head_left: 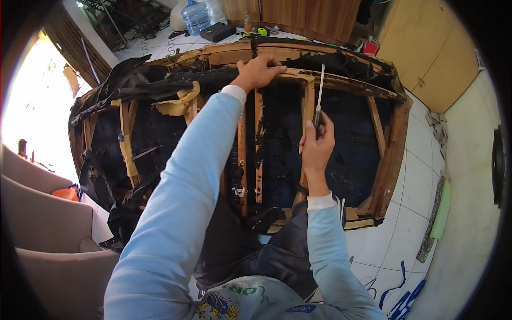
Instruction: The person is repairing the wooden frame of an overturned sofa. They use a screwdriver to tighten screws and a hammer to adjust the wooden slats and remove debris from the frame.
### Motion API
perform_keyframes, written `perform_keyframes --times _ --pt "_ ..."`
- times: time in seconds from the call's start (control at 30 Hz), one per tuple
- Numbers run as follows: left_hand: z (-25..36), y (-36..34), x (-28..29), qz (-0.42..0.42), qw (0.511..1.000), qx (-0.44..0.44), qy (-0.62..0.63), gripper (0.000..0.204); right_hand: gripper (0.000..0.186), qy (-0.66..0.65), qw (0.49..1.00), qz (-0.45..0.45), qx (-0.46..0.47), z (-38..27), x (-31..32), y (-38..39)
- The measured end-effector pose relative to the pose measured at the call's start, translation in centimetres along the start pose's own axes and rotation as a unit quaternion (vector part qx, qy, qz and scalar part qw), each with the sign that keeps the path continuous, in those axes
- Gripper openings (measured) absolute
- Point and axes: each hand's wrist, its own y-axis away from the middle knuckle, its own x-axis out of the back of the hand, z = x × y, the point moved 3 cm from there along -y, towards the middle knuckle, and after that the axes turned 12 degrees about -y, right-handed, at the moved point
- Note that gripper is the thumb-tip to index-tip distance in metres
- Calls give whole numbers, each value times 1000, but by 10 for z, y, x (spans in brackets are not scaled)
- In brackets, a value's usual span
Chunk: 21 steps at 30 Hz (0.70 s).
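An upturned sofa frame (pixel 392 160) of bare wood, with torn black fabric (pixel 133 88) hanging off it, lies in front of me. My left hand (pixel 260 72) is at its far side, fingers curled over the wooden rail (pixel 296 72); the fingertips are partly hidden. In my right hand (pixel 318 143), closed round a dark handle, is a long thin knife (pixel 320 93), its pale blade pointing up and away. That hand is over an upright wooden slat (pixel 308 106). Yellow foam scraps (pixel 178 104) cling to the frame on the left.
Beige upholstered chairs (pixel 53 213) stand close on the left. Behind the frame are a blue water jug (pixel 196 18), a black case (pixel 218 32) and a wooden cabinet (pixel 309 18). Blue straps (pixel 408 298) lie on the tiled floor (pixel 402 229) at lower right.
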Motion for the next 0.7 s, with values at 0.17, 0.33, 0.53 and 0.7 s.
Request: perform_keyframes --times 0.17,0.33,0.53,0.7 --pt "-7 0 8 -20 1000 1 -12 57 40 6 999 29 -19 20 27 20" --pt "-17 -1 14 -22 999 -41 -15 55 34 -80 996 -16 42 13 13 17" --pt "-11 -39 -19 -69 995 -55 36 63 37 -65 992 10 111 -28 53 -9" --pt "-72 -30 12 -83 992 12 92 68 31 1 962 244 126 -50 177 51"
